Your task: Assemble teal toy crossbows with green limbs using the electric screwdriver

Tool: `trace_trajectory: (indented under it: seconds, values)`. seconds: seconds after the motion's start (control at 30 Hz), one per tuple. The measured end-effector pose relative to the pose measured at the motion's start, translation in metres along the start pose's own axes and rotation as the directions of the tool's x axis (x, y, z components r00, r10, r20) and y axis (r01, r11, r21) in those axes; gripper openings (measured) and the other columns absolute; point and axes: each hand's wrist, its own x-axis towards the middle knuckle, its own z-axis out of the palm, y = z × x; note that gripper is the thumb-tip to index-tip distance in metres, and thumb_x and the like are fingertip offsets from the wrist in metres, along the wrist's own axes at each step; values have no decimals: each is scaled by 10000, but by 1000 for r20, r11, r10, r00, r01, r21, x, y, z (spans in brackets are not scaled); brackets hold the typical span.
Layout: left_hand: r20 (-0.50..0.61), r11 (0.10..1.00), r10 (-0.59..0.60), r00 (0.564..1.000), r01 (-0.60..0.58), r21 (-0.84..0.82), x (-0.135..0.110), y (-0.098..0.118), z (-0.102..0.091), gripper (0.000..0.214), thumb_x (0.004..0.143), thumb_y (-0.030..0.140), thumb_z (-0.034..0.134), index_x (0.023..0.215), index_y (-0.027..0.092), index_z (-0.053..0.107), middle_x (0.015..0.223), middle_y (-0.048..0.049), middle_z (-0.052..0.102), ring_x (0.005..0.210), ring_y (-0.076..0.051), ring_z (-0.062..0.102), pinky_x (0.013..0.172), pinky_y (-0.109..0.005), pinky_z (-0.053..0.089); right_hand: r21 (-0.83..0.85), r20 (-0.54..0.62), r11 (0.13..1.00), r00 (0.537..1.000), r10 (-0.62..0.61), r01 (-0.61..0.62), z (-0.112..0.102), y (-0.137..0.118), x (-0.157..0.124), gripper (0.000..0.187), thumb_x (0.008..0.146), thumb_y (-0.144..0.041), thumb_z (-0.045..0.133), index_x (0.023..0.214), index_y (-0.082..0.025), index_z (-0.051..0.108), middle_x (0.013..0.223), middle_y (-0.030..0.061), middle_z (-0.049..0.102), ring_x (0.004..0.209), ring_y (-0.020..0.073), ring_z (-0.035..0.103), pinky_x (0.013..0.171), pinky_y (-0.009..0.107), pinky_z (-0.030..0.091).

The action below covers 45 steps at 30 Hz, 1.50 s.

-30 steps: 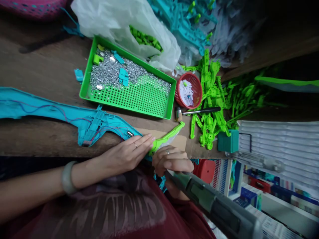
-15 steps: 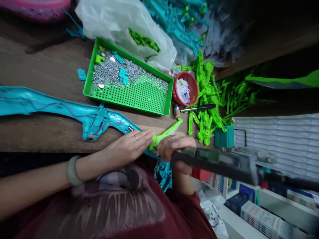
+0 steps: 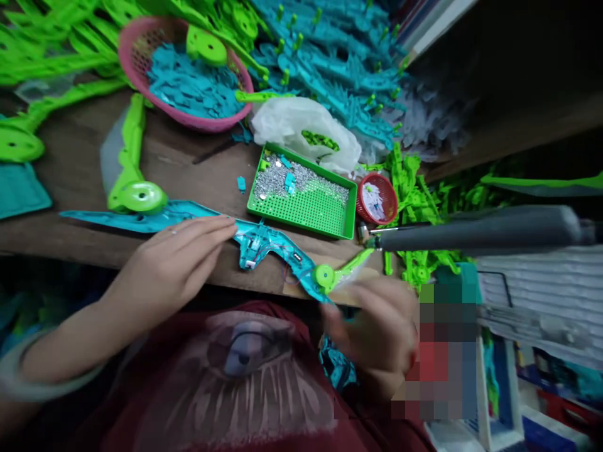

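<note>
A long, curved blue plastic shell (image 3: 276, 242), resembling part of a toy bow, lies along the table's front edge with thin wires inside. My left hand (image 3: 174, 263) rests on its left half, fingers stretched out flat. Green arm pieces with round hubs sit at both ends: the left green piece (image 3: 127, 176) and the right green piece (image 3: 325, 276). Beside the shell's right end is my right hand (image 3: 381, 333), smeared by motion, its grip unclear. A dark power screwdriver (image 3: 475, 232) hangs above that hand, apart from it.
Behind the shell stands a green tray (image 3: 306, 220) of small screws, next to a red basket (image 3: 377, 198) of white pieces. A pink basket (image 3: 183, 119) holds blue parts. A white plastic bag (image 3: 282, 122) and heaps of blue parts (image 3: 325, 75) lie further back.
My right hand has let go of the screwdriver, which now hangs higher. My left hand has moved from the right green piece to the shell's left half. The view has shifted left.
</note>
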Motion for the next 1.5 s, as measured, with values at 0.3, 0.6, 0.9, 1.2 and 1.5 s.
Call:
trace_trajectory:
  seconds: [0.3, 0.6, 0.9, 1.2, 1.5]
  values:
    - [31, 1000, -12, 999, 13, -23, 3, -31, 37, 402, 994, 118, 401, 1344, 153, 597, 1384, -132, 646, 1298, -280, 601, 1087, -503, 513, -89, 657, 714, 580, -483, 695, 79, -22, 34, 164, 1017, -146, 451, 911, -157, 575, 836, 45, 598, 712, 165, 571, 595, 283, 443]
    - [44, 991, 112, 993, -115, 62, -14, -49, 42, 334, 974, 82, 474, 1260, 85, 646, 1400, -180, 624, 1355, -314, 553, 1109, -483, 496, -68, 643, 909, 715, -276, 412, 45, -8, 66, 116, 1001, -137, 495, 1034, -137, 606, 1030, 97, 608, 860, 162, 606, 741, 279, 518]
    - [38, 984, 131, 991, -135, 115, 15, -25, 32, 326, 974, 129, 478, 1255, 147, 642, 1287, -150, 665, 1139, -296, 643, 925, -454, 544, -86, 576, 295, 289, -765, 952, 44, -9, 63, 196, 1006, -139, 462, 979, -101, 652, 1053, 155, 714, 912, 210, 671, 791, 341, 584]
    - [179, 976, 61, 982, -96, 196, 18, -35, 17, 218, 970, 157, 475, 1014, 167, 688, 934, -91, 688, 871, -272, 638, 767, -430, 526, -217, 286, 413, 462, -840, 885, 65, 23, 59, 117, 945, -109, 586, 976, -116, 699, 934, 96, 685, 924, 215, 643, 766, 362, 596]
    - [156, 988, 157, 975, -156, -17, 27, -39, 35, 324, 962, 114, 478, 1232, 158, 651, 1219, -121, 708, 1111, -257, 667, 942, -427, 568, -111, 321, 493, 500, -804, 863, 74, 28, 42, 192, 970, -107, 515, 1058, -126, 685, 951, 108, 703, 770, 173, 648, 615, 285, 576]
